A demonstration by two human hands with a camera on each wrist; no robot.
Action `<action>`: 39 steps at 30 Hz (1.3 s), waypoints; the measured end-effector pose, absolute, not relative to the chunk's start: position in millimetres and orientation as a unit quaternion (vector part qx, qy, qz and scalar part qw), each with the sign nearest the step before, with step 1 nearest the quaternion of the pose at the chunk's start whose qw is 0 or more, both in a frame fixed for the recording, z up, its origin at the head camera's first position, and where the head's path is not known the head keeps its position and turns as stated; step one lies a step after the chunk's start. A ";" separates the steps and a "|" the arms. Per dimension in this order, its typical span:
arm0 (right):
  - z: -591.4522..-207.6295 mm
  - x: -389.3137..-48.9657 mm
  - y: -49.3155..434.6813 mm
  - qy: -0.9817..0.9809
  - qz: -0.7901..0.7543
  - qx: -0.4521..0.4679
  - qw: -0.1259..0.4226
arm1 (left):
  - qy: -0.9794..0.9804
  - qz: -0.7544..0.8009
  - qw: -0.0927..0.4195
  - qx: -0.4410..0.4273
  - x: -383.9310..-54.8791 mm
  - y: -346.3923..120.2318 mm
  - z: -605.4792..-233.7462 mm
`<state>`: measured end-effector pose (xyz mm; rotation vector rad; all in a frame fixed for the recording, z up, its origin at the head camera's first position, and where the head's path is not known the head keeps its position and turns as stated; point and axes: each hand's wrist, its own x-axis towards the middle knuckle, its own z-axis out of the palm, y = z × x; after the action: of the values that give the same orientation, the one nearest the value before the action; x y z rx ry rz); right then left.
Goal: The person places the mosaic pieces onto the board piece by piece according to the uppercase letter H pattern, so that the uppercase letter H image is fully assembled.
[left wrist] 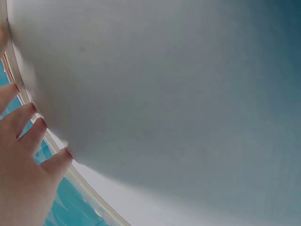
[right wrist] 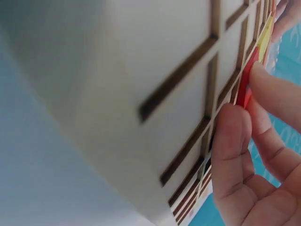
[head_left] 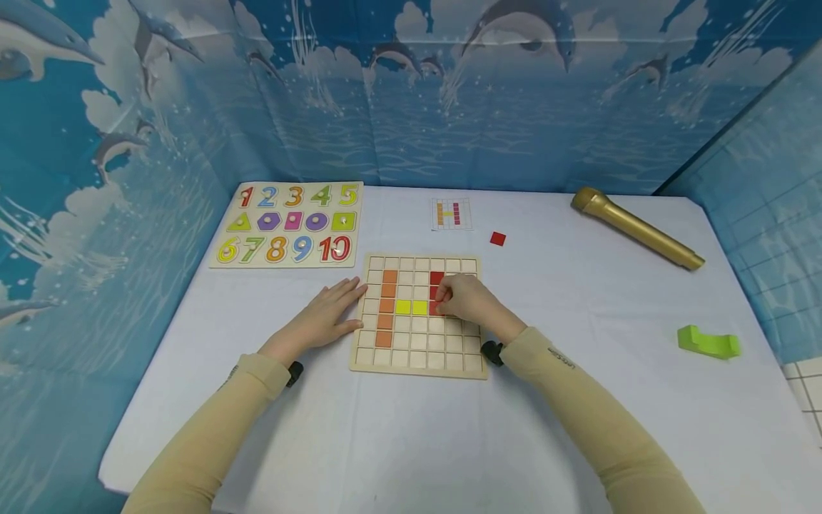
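Note:
A wooden grid board lies on the white table. On it are a column of several orange tiles, two yellow tiles and a column of red tiles. My left hand rests at the board's left edge, its fingers spread and fairly straight. Over the right part of the grid, my right hand pinches a red tile down at a cell beside the yellow tiles. Thumb and fingertips meet around that tile in the right wrist view, and the palm hides some cells from above.
Behind the board lie a pattern card and a loose red tile. A number and shape puzzle is at the back left. To the right are a gold microphone and a green block. Dolphin-printed curtains surround the table.

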<state>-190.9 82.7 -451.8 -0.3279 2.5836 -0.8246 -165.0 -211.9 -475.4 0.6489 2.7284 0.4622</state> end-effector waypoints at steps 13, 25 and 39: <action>-451.9 -188.2 90.2 0.918 -0.319 -0.112 0.209 | 0.948 0.164 0.151 0.226 -165.5 -212.1 -475.9; -423.6 -174.8 156.1 0.912 -0.357 -0.080 0.186 | 0.948 0.162 0.148 0.231 -166.7 -214.0 -478.9; -441.8 -144.9 214.3 0.910 -0.359 -0.031 0.205 | 0.947 0.168 0.150 0.230 -165.6 -214.0 -475.5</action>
<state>-144.9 214.3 -441.8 -0.0874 2.5362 -1.0018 -165.6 -214.0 -475.5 0.6593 2.7196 0.4814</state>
